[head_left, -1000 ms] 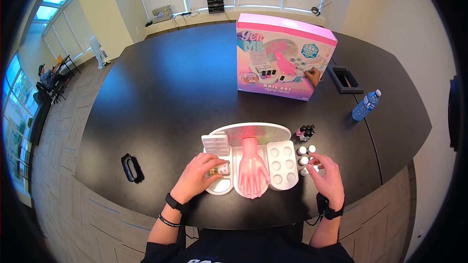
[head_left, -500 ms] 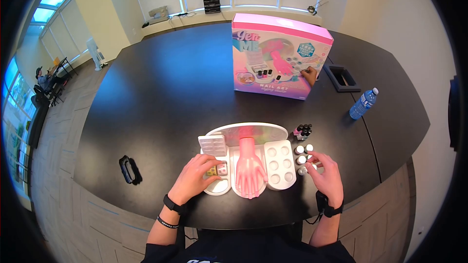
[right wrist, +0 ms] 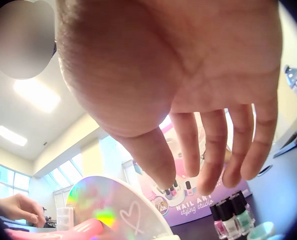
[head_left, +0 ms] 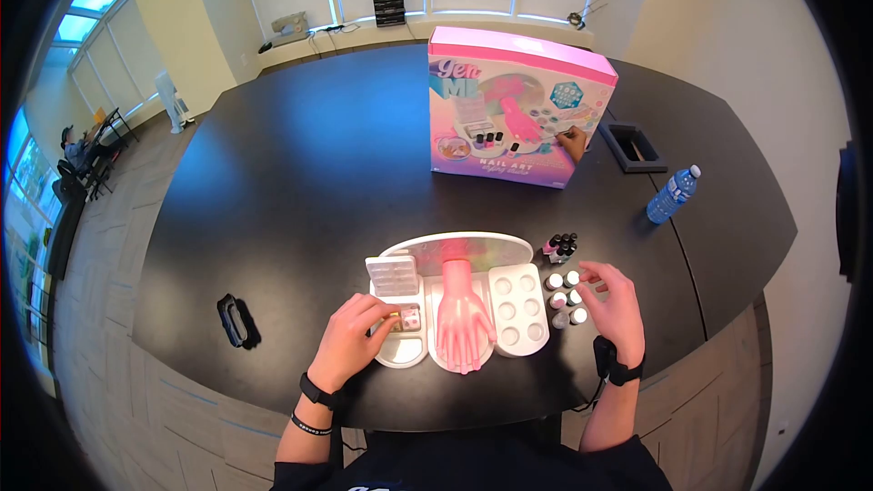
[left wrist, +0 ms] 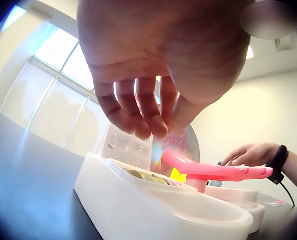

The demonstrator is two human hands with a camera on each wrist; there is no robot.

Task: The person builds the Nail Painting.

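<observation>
The left hand (head_left: 350, 338) is over the left section of a white nail station (head_left: 403, 352), its bent fingertips close above small patterned pieces (head_left: 411, 318) in a compartment. From below, the left wrist view shows nothing gripped by the left hand (left wrist: 153, 70). A pink model hand (head_left: 464, 318) lies palm down at the station's centre, before an oval mirror (head_left: 496, 248). The right hand (head_left: 614, 314) hovers with relaxed, spread fingers beside several white-capped jars (head_left: 577, 315), holding nothing. In the right wrist view, the right hand's fingers (right wrist: 213, 145) hang loosely.
Dark-capped polish bottles (head_left: 561, 247) stand behind the jars. The station's right section has round wells (head_left: 518, 309). A pink box (head_left: 518, 109) stands farther back; a water bottle (head_left: 674, 194) and a black table socket (head_left: 634, 147) are right. A black object (head_left: 237, 320) lies left.
The left hand has drawn back slightly from the compartment, leaving its pieces more exposed. The right hand has lifted away from the jars, and its fingers have spread. The head view has shifted slightly.
</observation>
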